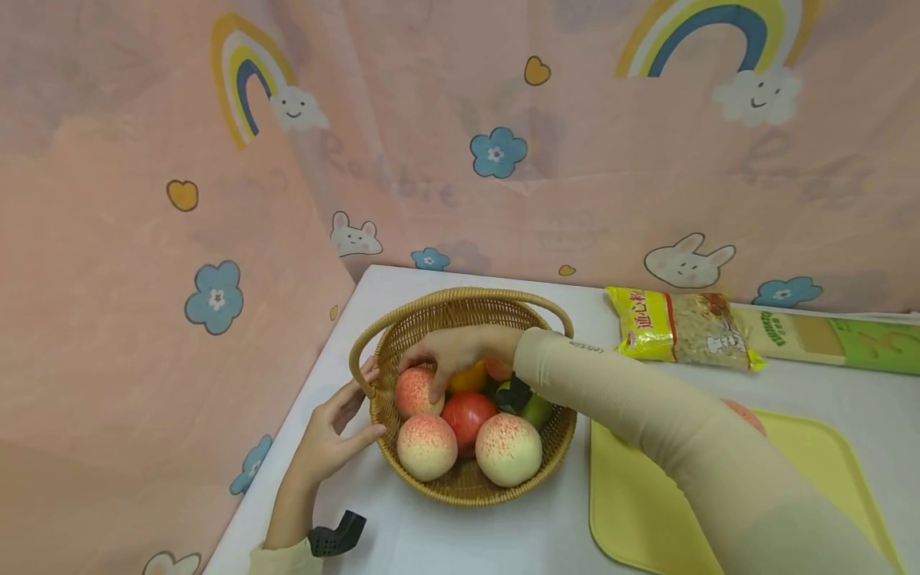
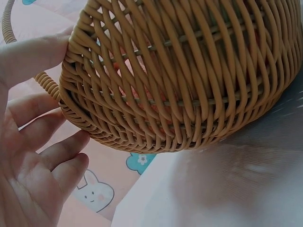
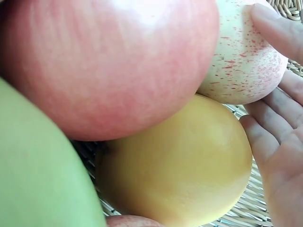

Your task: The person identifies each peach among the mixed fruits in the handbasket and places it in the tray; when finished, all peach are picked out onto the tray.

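A wicker basket (image 1: 474, 501) with an arched handle holds several fruits. Inside, my right hand (image 1: 460, 351) grips a peach (image 1: 415, 391) at the left, thumb on one side and fingers round the other; the right wrist view shows this peach (image 3: 241, 61) too. Two more peaches, a left one (image 1: 427, 449) and a right one (image 1: 509, 451), lie near the front rim. Between them sits a red fruit (image 1: 469, 418). A yellow fruit (image 3: 184, 165) and a green fruit (image 1: 537, 411) are partly covered. My left hand (image 1: 327, 435) touches the basket's left rim near the handle, fingers extended loosely.
Right of the basket lies a yellow tray (image 1: 632, 503), partly under my right sleeve, with a pinkish round thing (image 1: 745, 414) peeking out at its far edge. Behind are a yellow snack bag (image 1: 683, 327) and a long green package (image 1: 855, 343). Printed cloth walls stand behind and left.
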`<state>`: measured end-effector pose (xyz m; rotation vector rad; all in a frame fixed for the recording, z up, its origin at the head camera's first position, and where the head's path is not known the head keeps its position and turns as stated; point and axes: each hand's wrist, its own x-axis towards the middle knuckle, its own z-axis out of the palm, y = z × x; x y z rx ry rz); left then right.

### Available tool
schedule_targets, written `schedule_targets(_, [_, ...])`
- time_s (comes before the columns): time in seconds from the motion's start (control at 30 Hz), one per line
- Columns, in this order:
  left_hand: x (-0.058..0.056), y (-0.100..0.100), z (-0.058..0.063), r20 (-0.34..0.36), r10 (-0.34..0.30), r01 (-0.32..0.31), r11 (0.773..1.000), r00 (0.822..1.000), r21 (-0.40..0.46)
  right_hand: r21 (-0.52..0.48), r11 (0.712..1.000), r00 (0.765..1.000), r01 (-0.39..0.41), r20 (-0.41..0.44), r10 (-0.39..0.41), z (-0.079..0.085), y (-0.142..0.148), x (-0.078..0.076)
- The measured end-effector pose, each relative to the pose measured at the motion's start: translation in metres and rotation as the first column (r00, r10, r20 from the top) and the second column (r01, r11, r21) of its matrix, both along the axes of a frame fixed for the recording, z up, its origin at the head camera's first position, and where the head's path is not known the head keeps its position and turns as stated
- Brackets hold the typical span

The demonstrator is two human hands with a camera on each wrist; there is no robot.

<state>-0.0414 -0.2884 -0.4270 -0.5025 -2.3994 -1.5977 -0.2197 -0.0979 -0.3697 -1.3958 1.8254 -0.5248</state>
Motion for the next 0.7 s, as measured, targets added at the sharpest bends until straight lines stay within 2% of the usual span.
schedule_targets(0.47, [0.0, 0.0015, -0.0004, -0.011, -0.002, 0.002, 1.0, 1.0, -0.002, -0.047, 0.997, 0.998, 0.057, -0.028, -0.058, 0.0025, 0.003, 0.0034])
schedule_targets(0.7, [-0.0006, -0.0001, -0.0016, -0.011, -0.022, 0.022, 1.0, 1.0, 0.013, -0.082, 0.994, 0.99, 0.076, -0.11, -0.084, 0.004, 0.0031, 0.0021])
